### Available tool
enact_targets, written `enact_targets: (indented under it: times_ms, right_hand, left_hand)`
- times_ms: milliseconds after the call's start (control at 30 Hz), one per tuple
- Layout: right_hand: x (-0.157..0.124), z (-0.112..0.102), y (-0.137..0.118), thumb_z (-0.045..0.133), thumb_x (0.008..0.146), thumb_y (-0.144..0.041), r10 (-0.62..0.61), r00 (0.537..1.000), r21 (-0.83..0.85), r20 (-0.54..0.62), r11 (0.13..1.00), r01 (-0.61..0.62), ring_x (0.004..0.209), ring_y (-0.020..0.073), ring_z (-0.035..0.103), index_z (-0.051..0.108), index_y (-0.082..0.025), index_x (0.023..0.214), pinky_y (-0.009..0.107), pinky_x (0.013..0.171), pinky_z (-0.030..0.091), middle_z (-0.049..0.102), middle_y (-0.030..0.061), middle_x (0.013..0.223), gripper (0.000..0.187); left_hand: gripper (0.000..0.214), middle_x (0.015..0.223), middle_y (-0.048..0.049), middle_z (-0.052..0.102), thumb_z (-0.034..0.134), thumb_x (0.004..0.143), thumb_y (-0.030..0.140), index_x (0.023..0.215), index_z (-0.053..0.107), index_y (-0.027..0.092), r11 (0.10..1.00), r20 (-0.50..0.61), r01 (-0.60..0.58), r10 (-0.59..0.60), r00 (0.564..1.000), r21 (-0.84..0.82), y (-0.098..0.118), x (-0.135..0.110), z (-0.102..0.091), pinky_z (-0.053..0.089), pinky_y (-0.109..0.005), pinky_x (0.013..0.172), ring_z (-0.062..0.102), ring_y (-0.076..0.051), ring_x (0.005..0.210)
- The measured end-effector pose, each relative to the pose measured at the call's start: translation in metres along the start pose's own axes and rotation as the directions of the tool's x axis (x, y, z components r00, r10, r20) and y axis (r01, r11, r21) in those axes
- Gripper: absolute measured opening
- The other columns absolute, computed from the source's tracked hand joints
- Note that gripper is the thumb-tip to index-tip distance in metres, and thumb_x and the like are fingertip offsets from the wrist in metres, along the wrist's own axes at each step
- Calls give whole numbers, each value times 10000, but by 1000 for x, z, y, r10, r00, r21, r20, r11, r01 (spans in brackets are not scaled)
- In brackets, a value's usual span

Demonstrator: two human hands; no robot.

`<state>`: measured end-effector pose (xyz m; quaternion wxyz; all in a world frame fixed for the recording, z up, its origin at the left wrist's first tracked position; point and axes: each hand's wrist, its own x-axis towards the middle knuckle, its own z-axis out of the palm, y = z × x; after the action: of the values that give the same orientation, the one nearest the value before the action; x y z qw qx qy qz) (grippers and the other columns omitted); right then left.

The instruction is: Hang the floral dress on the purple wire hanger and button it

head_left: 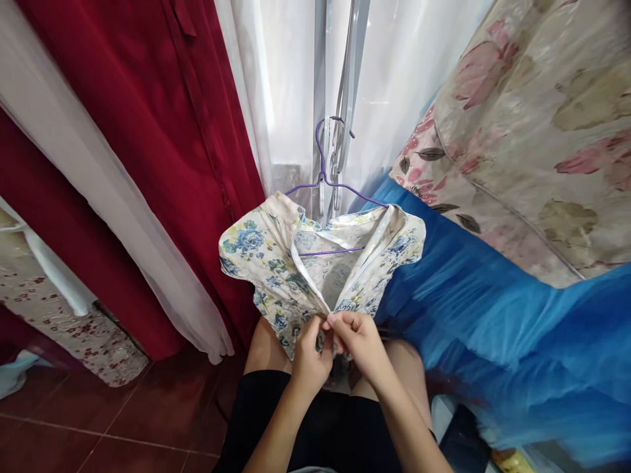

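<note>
A white blouse with blue and yellow flowers (276, 289) hangs on a purple wire hanger (322, 176) in front of my knees. Its V-shaped neckline falls open, and the hanger's lower bar shows through it. At the bottom of the V, my left hand (313, 348) pinches the left front edge. My right hand (355, 338) is closed beside it on the other edge, and the fingertips of both meet there. Any button or fastener between the fingers is hidden. The blouse's lower part drops out of sight behind my hands.
Red curtains (138, 112) and a pale sheer panel (118, 197) hang at the left. White curtain fabric (409, 66) is behind the hanger. On the right, floral cloth (517, 131) hangs over blue tulle (493, 309). Dark red tiles (148, 414) cover the floor.
</note>
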<state>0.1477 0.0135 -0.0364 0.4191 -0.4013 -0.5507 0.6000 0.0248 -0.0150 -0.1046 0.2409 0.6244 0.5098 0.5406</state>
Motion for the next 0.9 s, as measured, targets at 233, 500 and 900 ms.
enact_targets:
  times_ms: [233, 500, 900]
  right_hand:
    - [80, -10, -133, 687, 817, -313, -67, 996, 73, 61, 995, 63, 369, 63, 433, 700, -124, 678, 192, 380, 251, 578, -14, 461, 235]
    - [85, 2, -149, 605, 869, -321, -236, 972, 118, -6, 965, 235, 391, 89, 477, 661, -167, 731, 200, 407, 342, 591, -25, 470, 214]
    - [59, -1, -135, 611, 925, -404, -476, 879, -96, 21, 874, 476, 452, 117, 484, 618, -196, 740, 246, 494, 379, 546, -46, 480, 279]
  left_hand:
    - [94, 868, -38, 634, 525, 917, 151, 854, 524, 220, 944, 213, -9, -65, 975, 329, 27, 14, -20, 438, -330, 777, 600, -238, 891]
    - [82, 825, -18, 671, 580, 918, 185, 843, 597, 215, 987, 384, -40, -23, 923, 157, 18, 36, -35, 486, -290, 753, 647, -186, 804]
    - [159, 804, 1, 662, 538, 1018, 266, 955, 660, 184, 851, 66, -463, 462, 884, 249, 144, 163, -82, 458, -245, 685, 608, -127, 717]
